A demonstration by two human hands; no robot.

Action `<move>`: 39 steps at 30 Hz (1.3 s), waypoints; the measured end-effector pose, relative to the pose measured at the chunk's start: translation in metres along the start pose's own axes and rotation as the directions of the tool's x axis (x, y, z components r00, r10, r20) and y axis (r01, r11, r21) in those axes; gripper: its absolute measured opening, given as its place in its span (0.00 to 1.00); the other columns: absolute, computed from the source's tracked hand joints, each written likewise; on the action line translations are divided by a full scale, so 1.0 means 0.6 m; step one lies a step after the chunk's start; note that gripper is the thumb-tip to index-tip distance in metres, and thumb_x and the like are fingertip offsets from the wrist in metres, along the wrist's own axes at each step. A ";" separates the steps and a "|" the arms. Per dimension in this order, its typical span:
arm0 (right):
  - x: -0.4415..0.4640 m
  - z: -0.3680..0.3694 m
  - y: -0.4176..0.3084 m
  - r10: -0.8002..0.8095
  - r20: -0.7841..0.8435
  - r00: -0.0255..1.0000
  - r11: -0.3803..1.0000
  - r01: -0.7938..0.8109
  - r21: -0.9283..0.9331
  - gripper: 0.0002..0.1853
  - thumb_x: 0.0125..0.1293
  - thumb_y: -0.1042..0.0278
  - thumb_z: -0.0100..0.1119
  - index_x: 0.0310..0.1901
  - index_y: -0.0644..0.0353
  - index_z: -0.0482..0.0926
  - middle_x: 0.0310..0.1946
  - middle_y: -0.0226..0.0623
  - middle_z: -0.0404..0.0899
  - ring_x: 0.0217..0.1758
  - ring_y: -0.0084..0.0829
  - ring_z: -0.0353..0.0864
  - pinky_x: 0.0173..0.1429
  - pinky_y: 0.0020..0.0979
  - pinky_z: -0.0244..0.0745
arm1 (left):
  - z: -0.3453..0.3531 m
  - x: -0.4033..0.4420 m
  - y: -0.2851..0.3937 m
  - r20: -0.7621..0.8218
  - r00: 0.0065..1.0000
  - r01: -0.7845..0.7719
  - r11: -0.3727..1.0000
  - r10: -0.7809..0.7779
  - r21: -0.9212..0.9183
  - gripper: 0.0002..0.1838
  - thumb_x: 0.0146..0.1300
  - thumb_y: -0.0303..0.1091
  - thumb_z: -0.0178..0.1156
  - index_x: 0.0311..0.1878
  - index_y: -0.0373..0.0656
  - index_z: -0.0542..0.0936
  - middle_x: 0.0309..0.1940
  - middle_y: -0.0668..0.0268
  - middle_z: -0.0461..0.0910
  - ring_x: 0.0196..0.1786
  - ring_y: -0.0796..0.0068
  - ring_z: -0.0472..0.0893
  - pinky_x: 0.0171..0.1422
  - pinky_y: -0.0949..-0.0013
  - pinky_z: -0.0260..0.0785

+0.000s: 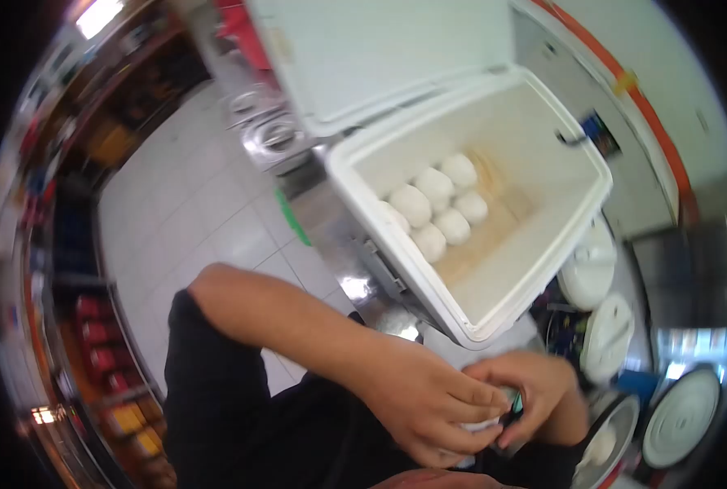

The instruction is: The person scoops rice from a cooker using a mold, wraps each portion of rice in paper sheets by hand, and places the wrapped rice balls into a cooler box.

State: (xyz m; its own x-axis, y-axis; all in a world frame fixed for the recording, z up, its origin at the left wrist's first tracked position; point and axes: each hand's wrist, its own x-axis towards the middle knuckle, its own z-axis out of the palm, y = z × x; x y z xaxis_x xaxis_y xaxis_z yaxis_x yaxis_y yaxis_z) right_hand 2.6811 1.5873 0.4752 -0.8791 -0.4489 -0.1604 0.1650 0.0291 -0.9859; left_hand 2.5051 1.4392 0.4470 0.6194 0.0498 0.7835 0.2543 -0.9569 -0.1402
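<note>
My left hand [437,399] and my right hand [534,391] meet at the bottom right of centre, fingers curled around a small item [512,406] with dark, green and whitish parts. Fingers cover most of it, so I cannot make out what it is. Just beyond my hands stands a white cooler-like box [465,322] with its lid [380,57] raised. Inside, several round white balls [435,187], like dough, lie in two rows against the left side, and brownish stains mark the inner surface beside them.
A metal surface [339,244] runs under the box. At the right are round white lids [608,338] and a bowl [620,428] with pale contents. Small metal containers [278,134] stand beyond the box's left side. Shelves [106,350] with red and yellow items line the far left, across a tiled floor.
</note>
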 end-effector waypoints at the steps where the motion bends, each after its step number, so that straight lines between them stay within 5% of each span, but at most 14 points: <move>1: 0.021 -0.009 0.000 0.110 -0.027 0.994 0.978 -0.104 0.181 0.40 0.49 0.61 0.81 0.60 0.65 0.69 0.49 0.39 0.79 0.50 0.30 0.80 0.54 0.31 0.76 | -0.010 -0.013 -0.011 -0.036 0.999 -0.028 0.996 0.025 -0.082 0.10 0.69 0.33 0.53 0.49 0.40 0.76 0.53 0.50 0.78 0.56 0.50 0.82 0.71 0.49 0.68; 2: 0.040 -0.035 -0.015 0.080 -0.034 0.996 0.997 -0.080 0.001 0.39 0.49 0.64 0.81 0.60 0.64 0.69 0.49 0.37 0.78 0.49 0.26 0.79 0.54 0.29 0.76 | -0.018 -0.027 -0.023 0.076 0.997 -0.016 0.999 0.013 0.040 0.11 0.69 0.34 0.53 0.50 0.42 0.75 0.54 0.54 0.78 0.59 0.54 0.80 0.73 0.50 0.65; 4: 0.041 -0.063 -0.006 0.193 -0.090 0.977 0.938 -0.157 0.308 0.34 0.53 0.74 0.77 0.58 0.62 0.66 0.49 0.36 0.78 0.50 0.24 0.78 0.54 0.27 0.75 | -0.036 -0.077 -0.046 0.159 0.983 0.057 0.972 -0.095 0.229 0.15 0.69 0.38 0.56 0.57 0.49 0.73 0.58 0.65 0.78 0.64 0.64 0.77 0.77 0.49 0.58; 6: 0.041 -0.106 -0.023 0.232 -0.340 0.911 0.920 -0.092 0.381 0.34 0.49 0.81 0.75 0.56 0.60 0.65 0.49 0.34 0.77 0.51 0.25 0.80 0.54 0.27 0.77 | -0.067 -0.149 -0.064 -0.069 0.954 0.299 0.896 -0.293 0.328 0.19 0.68 0.44 0.59 0.59 0.52 0.71 0.57 0.64 0.79 0.62 0.62 0.77 0.76 0.42 0.55; 8: 0.043 -0.164 -0.024 0.278 -0.588 0.760 0.941 -0.092 0.326 0.36 0.43 0.85 0.75 0.54 0.58 0.66 0.47 0.33 0.79 0.51 0.25 0.80 0.56 0.27 0.76 | -0.137 -0.205 -0.052 -0.103 0.719 0.670 0.646 -0.687 0.365 0.22 0.71 0.54 0.54 0.61 0.55 0.69 0.54 0.57 0.80 0.57 0.50 0.78 0.70 0.36 0.58; 10: 0.058 -0.234 -0.006 0.372 -0.714 0.593 0.885 -0.459 0.080 0.31 0.45 0.83 0.73 0.51 0.59 0.68 0.43 0.33 0.80 0.48 0.26 0.80 0.56 0.30 0.74 | -0.119 -0.267 -0.100 -0.474 0.714 0.688 0.642 -0.515 0.338 0.19 0.76 0.49 0.42 0.49 0.47 0.76 0.45 0.53 0.82 0.49 0.54 0.82 0.66 0.41 0.64; 13: 0.111 -0.312 0.050 0.659 -0.667 0.347 0.575 -0.804 0.150 0.28 0.48 0.78 0.73 0.50 0.62 0.70 0.45 0.41 0.81 0.47 0.33 0.79 0.52 0.34 0.73 | -0.106 -0.296 -0.101 -0.361 0.576 0.815 0.481 -0.733 0.325 0.21 0.75 0.49 0.39 0.41 0.45 0.77 0.31 0.59 0.83 0.37 0.61 0.83 0.62 0.46 0.67; 19: 0.184 -0.352 0.264 0.979 -0.202 0.027 0.043 -0.996 0.074 0.31 0.53 0.69 0.74 0.58 0.68 0.75 0.54 0.49 0.79 0.58 0.44 0.78 0.57 0.42 0.77 | -0.074 -0.308 -0.121 -0.517 0.700 0.713 0.529 -0.493 0.461 0.26 0.73 0.51 0.30 0.35 0.48 0.75 0.21 0.65 0.78 0.30 0.67 0.80 0.60 0.49 0.68; 23: 0.180 -0.321 0.334 0.971 -0.231 0.060 0.098 -0.983 0.155 0.33 0.55 0.67 0.74 0.62 0.68 0.74 0.57 0.49 0.77 0.61 0.45 0.77 0.61 0.42 0.76 | -0.079 -0.319 -0.116 -0.415 0.758 0.652 0.570 -0.503 0.500 0.23 0.73 0.51 0.30 0.38 0.51 0.74 0.25 0.69 0.77 0.36 0.70 0.80 0.64 0.49 0.66; 25: 0.149 -0.326 0.352 0.915 -0.185 0.358 0.386 -0.910 0.153 0.33 0.58 0.62 0.72 0.63 0.66 0.73 0.59 0.49 0.77 0.61 0.43 0.77 0.59 0.41 0.77 | -0.079 -0.317 -0.114 -0.415 0.762 0.647 0.553 -0.497 0.525 0.20 0.73 0.51 0.34 0.37 0.55 0.74 0.26 0.75 0.77 0.41 0.75 0.80 0.65 0.53 0.62; 29: 0.183 -0.354 0.311 0.915 -0.133 0.381 0.324 -0.890 -0.320 0.28 0.60 0.58 0.71 0.58 0.67 0.78 0.54 0.51 0.81 0.56 0.45 0.80 0.57 0.41 0.77 | -0.107 -0.321 -0.101 -0.202 0.798 0.577 0.625 -0.568 0.526 0.24 0.72 0.52 0.27 0.44 0.51 0.73 0.36 0.66 0.79 0.49 0.66 0.80 0.71 0.45 0.61; 31: 0.190 -0.364 0.320 0.983 -0.005 0.184 0.141 -0.768 -0.625 0.22 0.60 0.56 0.69 0.47 0.67 0.84 0.44 0.50 0.84 0.48 0.47 0.83 0.52 0.41 0.78 | -0.102 -0.325 -0.102 -0.223 0.797 0.583 0.617 -0.561 0.529 0.24 0.72 0.52 0.27 0.45 0.51 0.73 0.37 0.66 0.79 0.49 0.66 0.80 0.71 0.45 0.61; 34: 0.176 -0.339 0.350 0.938 0.042 0.345 0.244 -0.565 -0.789 0.18 0.58 0.55 0.70 0.38 0.65 0.87 0.36 0.48 0.85 0.42 0.49 0.85 0.49 0.40 0.79 | -0.092 -0.318 -0.107 -0.294 0.773 0.620 0.572 -0.562 0.537 0.21 0.73 0.51 0.29 0.42 0.54 0.73 0.34 0.71 0.79 0.46 0.72 0.80 0.69 0.49 0.61; 39: 0.172 -0.325 0.347 0.930 -0.174 0.324 0.094 -0.666 -0.740 0.16 0.58 0.55 0.70 0.37 0.62 0.86 0.37 0.47 0.85 0.44 0.45 0.85 0.48 0.40 0.79 | -0.092 -0.316 -0.109 -0.372 0.731 0.673 0.517 -0.571 0.529 0.18 0.74 0.50 0.34 0.38 0.57 0.73 0.30 0.78 0.79 0.41 0.79 0.80 0.66 0.54 0.61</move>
State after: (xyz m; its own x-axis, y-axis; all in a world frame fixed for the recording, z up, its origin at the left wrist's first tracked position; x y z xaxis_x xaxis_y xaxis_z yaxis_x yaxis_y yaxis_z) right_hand 2.5375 1.7209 0.2438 -0.2093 0.0371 -0.9771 0.2699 0.9626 -0.0213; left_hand 2.3302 1.4764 0.3408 0.0313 0.4767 0.8785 0.9413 -0.3097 0.1346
